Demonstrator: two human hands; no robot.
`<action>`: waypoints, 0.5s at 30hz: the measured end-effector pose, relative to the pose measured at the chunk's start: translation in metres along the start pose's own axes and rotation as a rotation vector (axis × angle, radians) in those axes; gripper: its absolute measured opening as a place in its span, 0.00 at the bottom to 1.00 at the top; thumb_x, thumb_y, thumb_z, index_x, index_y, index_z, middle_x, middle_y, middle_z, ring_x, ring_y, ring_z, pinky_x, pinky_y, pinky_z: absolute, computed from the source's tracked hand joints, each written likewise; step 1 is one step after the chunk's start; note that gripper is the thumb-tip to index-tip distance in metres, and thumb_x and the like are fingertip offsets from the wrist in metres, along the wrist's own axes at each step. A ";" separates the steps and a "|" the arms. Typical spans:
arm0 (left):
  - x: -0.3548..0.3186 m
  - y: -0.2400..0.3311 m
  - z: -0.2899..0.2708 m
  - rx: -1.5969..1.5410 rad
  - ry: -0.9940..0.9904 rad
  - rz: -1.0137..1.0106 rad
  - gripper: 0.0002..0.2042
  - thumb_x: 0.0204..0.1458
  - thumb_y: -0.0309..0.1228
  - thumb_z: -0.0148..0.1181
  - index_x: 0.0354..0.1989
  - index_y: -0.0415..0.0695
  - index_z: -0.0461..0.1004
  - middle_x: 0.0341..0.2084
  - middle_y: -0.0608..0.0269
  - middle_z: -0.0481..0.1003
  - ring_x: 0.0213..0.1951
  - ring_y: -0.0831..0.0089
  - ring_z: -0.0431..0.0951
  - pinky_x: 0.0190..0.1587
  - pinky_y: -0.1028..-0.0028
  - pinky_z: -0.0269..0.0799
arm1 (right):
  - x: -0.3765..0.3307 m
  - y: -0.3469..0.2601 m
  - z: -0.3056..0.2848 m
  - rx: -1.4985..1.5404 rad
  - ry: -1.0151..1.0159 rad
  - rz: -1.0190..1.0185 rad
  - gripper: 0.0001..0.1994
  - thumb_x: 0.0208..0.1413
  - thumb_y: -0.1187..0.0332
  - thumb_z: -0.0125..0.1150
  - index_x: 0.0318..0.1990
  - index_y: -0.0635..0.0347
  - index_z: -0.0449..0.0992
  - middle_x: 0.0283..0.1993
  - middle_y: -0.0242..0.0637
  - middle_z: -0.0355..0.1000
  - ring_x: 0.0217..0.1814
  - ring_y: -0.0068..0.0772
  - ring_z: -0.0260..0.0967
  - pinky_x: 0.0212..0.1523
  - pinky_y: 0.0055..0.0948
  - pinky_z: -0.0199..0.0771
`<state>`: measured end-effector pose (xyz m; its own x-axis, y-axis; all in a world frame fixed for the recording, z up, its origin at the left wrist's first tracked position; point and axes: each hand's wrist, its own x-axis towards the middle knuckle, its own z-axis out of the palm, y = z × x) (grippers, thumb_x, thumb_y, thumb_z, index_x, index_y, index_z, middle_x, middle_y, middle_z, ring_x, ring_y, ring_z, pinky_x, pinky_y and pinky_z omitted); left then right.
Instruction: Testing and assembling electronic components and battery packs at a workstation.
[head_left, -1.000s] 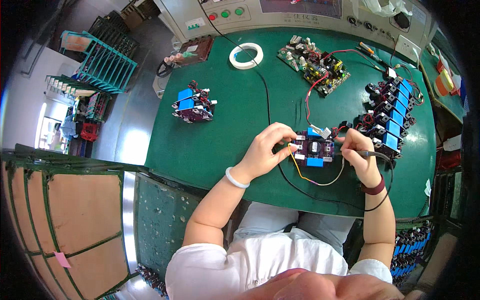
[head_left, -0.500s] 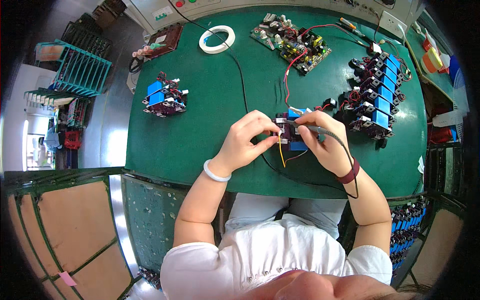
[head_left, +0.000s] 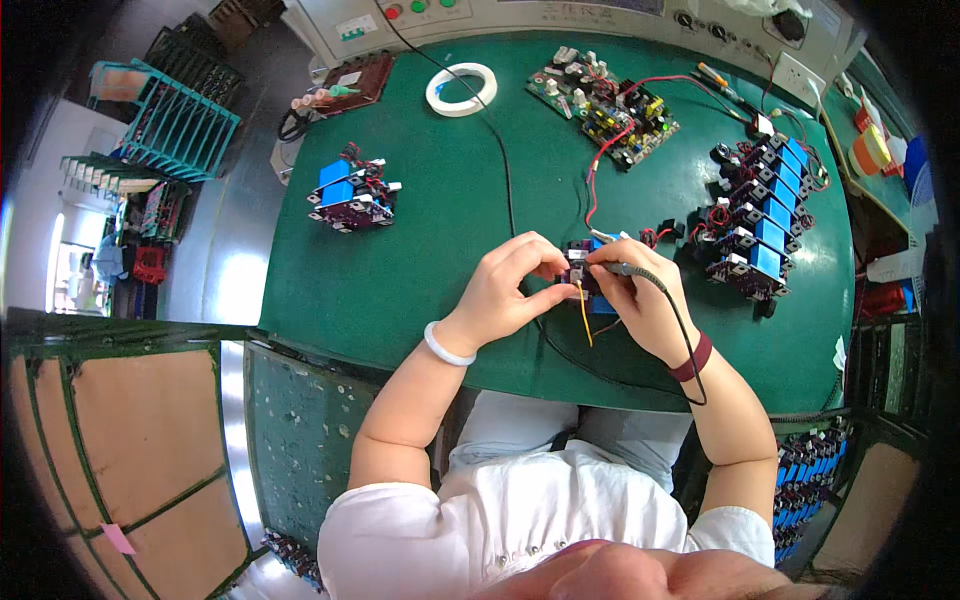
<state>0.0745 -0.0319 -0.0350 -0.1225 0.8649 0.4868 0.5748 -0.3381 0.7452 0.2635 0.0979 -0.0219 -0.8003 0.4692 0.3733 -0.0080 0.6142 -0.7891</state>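
Observation:
My left hand (head_left: 508, 292) pinches a small purple circuit board with a blue block (head_left: 583, 277) just above the green table (head_left: 420, 230). A yellow wire (head_left: 582, 318) hangs down from the board. My right hand (head_left: 640, 302) grips a slim dark probe tool (head_left: 618, 268) whose tip touches the board's top; its black cable runs over my right wrist. Both hands meet at the board near the table's front edge.
A pile of purple boards with blue blocks (head_left: 352, 192) lies at the left. A row of like boards (head_left: 757, 217) lines the right. A large green circuit board (head_left: 610, 100) and a white tape roll (head_left: 461, 88) sit at the back.
Both hands have closed in together around the small board. The board's yellow wire now hangs straight down. My view has shifted, so the table sits lower in the frame.

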 end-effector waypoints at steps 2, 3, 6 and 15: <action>-0.001 -0.001 0.000 0.008 -0.002 0.013 0.13 0.50 0.26 0.75 0.39 0.39 0.75 0.33 0.60 0.76 0.34 0.69 0.80 0.38 0.71 0.79 | 0.000 -0.001 0.000 -0.037 0.008 -0.018 0.07 0.60 0.79 0.64 0.45 0.63 0.78 0.39 0.45 0.77 0.33 0.42 0.78 0.35 0.33 0.77; -0.001 -0.002 0.001 0.008 0.000 0.018 0.13 0.50 0.26 0.75 0.39 0.39 0.75 0.33 0.60 0.76 0.34 0.69 0.80 0.38 0.71 0.79 | 0.000 -0.001 0.001 -0.031 0.001 0.002 0.07 0.60 0.79 0.64 0.45 0.63 0.78 0.40 0.45 0.77 0.32 0.42 0.78 0.35 0.33 0.77; -0.002 -0.002 0.002 -0.034 -0.008 -0.029 0.14 0.48 0.27 0.77 0.39 0.40 0.77 0.33 0.58 0.78 0.35 0.65 0.80 0.40 0.68 0.78 | -0.001 -0.003 0.002 -0.070 0.030 -0.017 0.06 0.61 0.77 0.65 0.44 0.62 0.79 0.38 0.45 0.77 0.32 0.45 0.78 0.34 0.35 0.77; -0.002 -0.001 0.004 -0.024 -0.021 0.082 0.10 0.50 0.24 0.73 0.40 0.43 0.82 0.36 0.59 0.77 0.38 0.62 0.80 0.42 0.67 0.77 | 0.002 -0.006 0.004 -0.067 0.040 -0.003 0.05 0.60 0.78 0.65 0.43 0.62 0.78 0.33 0.46 0.74 0.25 0.42 0.69 0.31 0.35 0.71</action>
<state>0.0769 -0.0317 -0.0386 -0.0586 0.8417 0.5368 0.5627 -0.4163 0.7142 0.2599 0.0925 -0.0185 -0.7759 0.4914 0.3955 0.0312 0.6561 -0.7540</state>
